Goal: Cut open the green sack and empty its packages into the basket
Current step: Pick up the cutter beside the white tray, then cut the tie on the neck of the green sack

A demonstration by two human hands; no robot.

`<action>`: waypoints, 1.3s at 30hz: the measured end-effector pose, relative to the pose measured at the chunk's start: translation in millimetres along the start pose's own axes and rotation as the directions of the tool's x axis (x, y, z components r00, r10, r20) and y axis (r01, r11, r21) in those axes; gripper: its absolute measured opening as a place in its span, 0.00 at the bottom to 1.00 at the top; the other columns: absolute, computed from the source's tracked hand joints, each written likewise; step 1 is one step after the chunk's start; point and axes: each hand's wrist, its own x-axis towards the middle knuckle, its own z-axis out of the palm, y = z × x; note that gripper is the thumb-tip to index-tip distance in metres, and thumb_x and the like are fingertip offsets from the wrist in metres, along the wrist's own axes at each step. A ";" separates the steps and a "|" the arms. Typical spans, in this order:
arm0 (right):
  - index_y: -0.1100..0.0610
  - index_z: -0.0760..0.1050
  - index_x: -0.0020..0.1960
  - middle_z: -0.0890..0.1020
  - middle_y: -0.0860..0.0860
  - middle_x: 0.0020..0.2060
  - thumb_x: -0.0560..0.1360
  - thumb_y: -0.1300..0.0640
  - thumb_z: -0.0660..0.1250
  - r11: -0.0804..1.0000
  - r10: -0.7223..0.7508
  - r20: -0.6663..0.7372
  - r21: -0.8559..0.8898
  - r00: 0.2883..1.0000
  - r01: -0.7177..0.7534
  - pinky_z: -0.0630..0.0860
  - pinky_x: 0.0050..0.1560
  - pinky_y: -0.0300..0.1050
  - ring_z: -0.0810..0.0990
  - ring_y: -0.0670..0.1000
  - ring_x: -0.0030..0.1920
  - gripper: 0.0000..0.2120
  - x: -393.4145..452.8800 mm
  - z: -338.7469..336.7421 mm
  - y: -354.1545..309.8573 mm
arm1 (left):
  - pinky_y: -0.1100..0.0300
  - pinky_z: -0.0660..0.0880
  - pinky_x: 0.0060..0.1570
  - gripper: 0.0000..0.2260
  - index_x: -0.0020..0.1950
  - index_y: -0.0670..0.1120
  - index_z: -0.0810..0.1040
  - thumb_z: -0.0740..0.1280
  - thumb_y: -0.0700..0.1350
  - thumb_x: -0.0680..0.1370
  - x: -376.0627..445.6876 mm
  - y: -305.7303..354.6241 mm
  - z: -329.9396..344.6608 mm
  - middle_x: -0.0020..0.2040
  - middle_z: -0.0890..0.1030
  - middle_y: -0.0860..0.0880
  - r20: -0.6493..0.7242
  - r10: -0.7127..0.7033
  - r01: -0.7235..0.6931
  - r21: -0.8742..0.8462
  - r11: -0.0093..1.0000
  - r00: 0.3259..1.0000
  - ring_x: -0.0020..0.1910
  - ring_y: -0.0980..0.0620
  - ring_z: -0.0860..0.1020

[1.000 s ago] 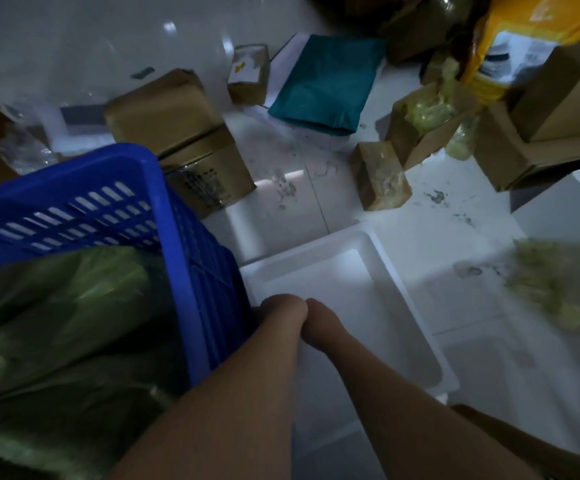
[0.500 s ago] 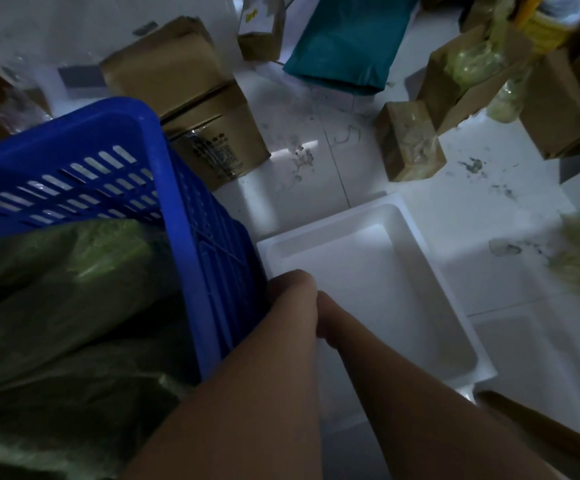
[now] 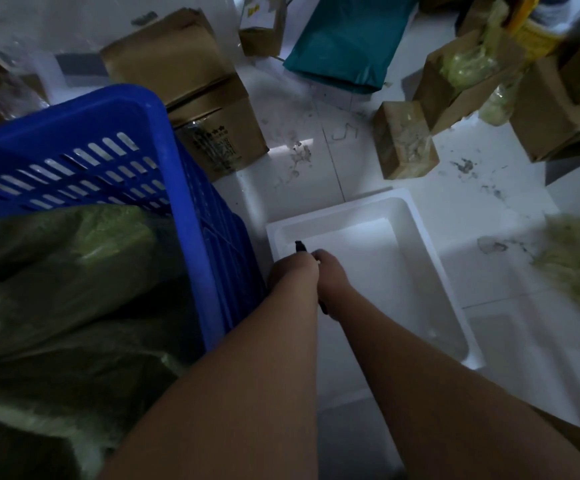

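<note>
The green sack (image 3: 74, 289) lies bulging inside the blue plastic basket (image 3: 164, 140) at the left. My left hand (image 3: 293, 271) and my right hand (image 3: 333, 277) are pressed together just right of the basket, over a white foam box (image 3: 416, 237). Both fists are closed around a small dark tool (image 3: 298, 246). Its tip sticks out above my left hand, and another dark bit shows between my wrists. What kind of tool it is cannot be told. The hands do not touch the sack.
Cardboard boxes (image 3: 184, 74) stand behind the basket, with a teal bag (image 3: 347, 46) and more opened cartons (image 3: 461, 84) at the back right. A small box (image 3: 404, 143) sits on the stained white floor. Pale green shreds (image 3: 572, 265) lie at the right.
The view has tipped down and moved closer. My hands stay together over the foam box, and the dark tip of the tool now shows above my left hand.
</note>
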 end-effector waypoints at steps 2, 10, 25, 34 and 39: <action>0.61 0.71 0.48 0.76 0.57 0.36 0.78 0.63 0.58 0.997 -0.002 -0.040 0.080 0.999 0.005 0.66 0.32 0.41 0.73 0.53 0.35 0.04 -1.1 -7.6 -4.4 | 0.62 0.69 0.51 0.19 0.70 0.36 0.69 0.52 0.46 0.85 -6.4 17.7 8.9 0.70 0.73 0.41 -0.131 -0.053 0.050 -0.030 0.998 0.990 0.68 0.47 0.72; 0.60 0.69 0.47 0.75 0.58 0.36 0.79 0.62 0.57 0.993 -0.051 -0.053 0.106 0.997 0.056 0.66 0.27 0.40 0.72 0.52 0.30 0.04 -27.8 -11.6 -17.2 | 0.62 0.72 0.57 0.20 0.71 0.38 0.69 0.54 0.49 0.84 -41.4 44.7 8.0 0.70 0.73 0.43 -0.180 -0.130 0.119 -0.068 0.991 0.975 0.68 0.48 0.73; 0.55 0.69 0.51 0.74 0.48 0.36 0.81 0.58 0.54 0.913 -0.343 -0.317 0.108 0.884 0.393 0.72 0.43 0.45 0.76 0.53 0.43 0.06 -153.5 -16.8 -102.3 | 0.49 0.76 0.62 0.14 0.58 0.44 0.80 0.59 0.42 0.78 -174.2 44.2 -44.9 0.60 0.81 0.41 -0.139 0.310 -0.339 -0.392 0.855 0.941 0.58 0.43 0.80; 0.55 0.71 0.44 0.77 0.52 0.39 0.78 0.59 0.56 0.808 -0.541 -0.293 0.080 0.789 0.583 0.69 0.41 0.47 0.75 0.52 0.41 0.07 -279.2 27.0 -180.8 | 0.54 0.78 0.48 0.10 0.48 0.44 0.80 0.60 0.42 0.78 -300.2 3.9 -137.5 0.44 0.81 0.43 -0.423 0.550 -0.684 -0.302 0.664 0.721 0.45 0.43 0.80; 0.54 0.71 0.39 0.77 0.53 0.36 0.75 0.60 0.58 0.850 -0.520 -0.131 0.014 0.844 0.526 0.73 0.43 0.53 0.76 0.55 0.40 0.07 -305.6 58.0 -182.1 | 0.52 0.79 0.45 0.13 0.33 0.43 0.80 0.61 0.49 0.69 -312.9 -69.2 -180.4 0.33 0.83 0.44 -0.497 0.536 -0.666 -0.120 0.737 0.683 0.37 0.42 0.83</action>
